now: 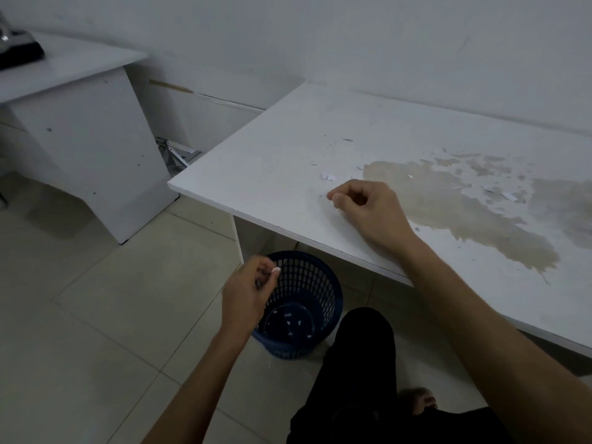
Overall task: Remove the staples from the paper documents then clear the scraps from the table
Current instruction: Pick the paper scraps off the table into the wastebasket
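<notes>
The table [288,161] stands right of the desk [80,75]. The basket [301,302] sits on the floor [96,315] before the table's near edge. Scraps [328,177] lie on the table and inside the basket.

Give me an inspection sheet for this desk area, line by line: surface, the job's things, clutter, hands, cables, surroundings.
Surface: white table, top layer peeled over a large brown patch.
Job's things: paper scraps scattered on the table; more lie in the blue mesh bin on the floor. No stapled documents seen.
Clutter: nothing seen beyond the scraps.
Hands: left hand over the bin, pinching a small white scrap; right hand on the table, fingers curled, what its grip holds cannot be told.
Cables: nothing seen.
Surroundings: second white desk at left with a dark object on it, tiled floor, white wall.
</notes>
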The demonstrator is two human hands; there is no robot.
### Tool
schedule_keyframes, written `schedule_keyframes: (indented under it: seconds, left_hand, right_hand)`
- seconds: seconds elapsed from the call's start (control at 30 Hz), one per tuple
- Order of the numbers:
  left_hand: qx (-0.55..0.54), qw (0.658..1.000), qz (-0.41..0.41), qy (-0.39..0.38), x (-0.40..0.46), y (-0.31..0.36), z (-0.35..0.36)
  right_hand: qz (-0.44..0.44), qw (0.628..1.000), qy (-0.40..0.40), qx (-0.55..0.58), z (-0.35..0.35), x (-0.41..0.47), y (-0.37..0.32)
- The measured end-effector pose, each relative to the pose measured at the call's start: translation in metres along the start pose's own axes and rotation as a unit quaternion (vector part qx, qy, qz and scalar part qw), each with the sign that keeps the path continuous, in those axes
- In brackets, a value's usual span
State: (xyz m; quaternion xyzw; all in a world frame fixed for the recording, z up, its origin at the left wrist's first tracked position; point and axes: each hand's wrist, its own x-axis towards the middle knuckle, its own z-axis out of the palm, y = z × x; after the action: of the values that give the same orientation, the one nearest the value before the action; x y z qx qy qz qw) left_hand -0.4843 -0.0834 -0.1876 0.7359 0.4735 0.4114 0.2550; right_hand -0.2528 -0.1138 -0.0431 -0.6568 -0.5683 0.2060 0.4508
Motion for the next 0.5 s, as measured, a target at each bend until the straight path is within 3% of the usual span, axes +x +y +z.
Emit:
schedule_keyframes:
  seconds: [0.2, 0.37, 0.5]
  left_hand:
    - [0.076, 0.997, 0.004, -0.035, 0.023, -0.02, 0.019]
    - [0.044, 0.999, 0.022, -0.008, 0.029, -0.015, 0.014]
    - [0.016, 0.997, 0.048, 0.055, 0.027, 0.0, 0.001]
  right_hand:
    - [0.01, 0.999, 0.018, -0.033, 0.0, 0.029, 0.012]
    - [0.015, 0.998, 0.03, -0.045, -0.002, 0.041, 0.018]
    - [0.018, 0.998, 0.048, -0.044, -0.003, 0.043, 0.025]
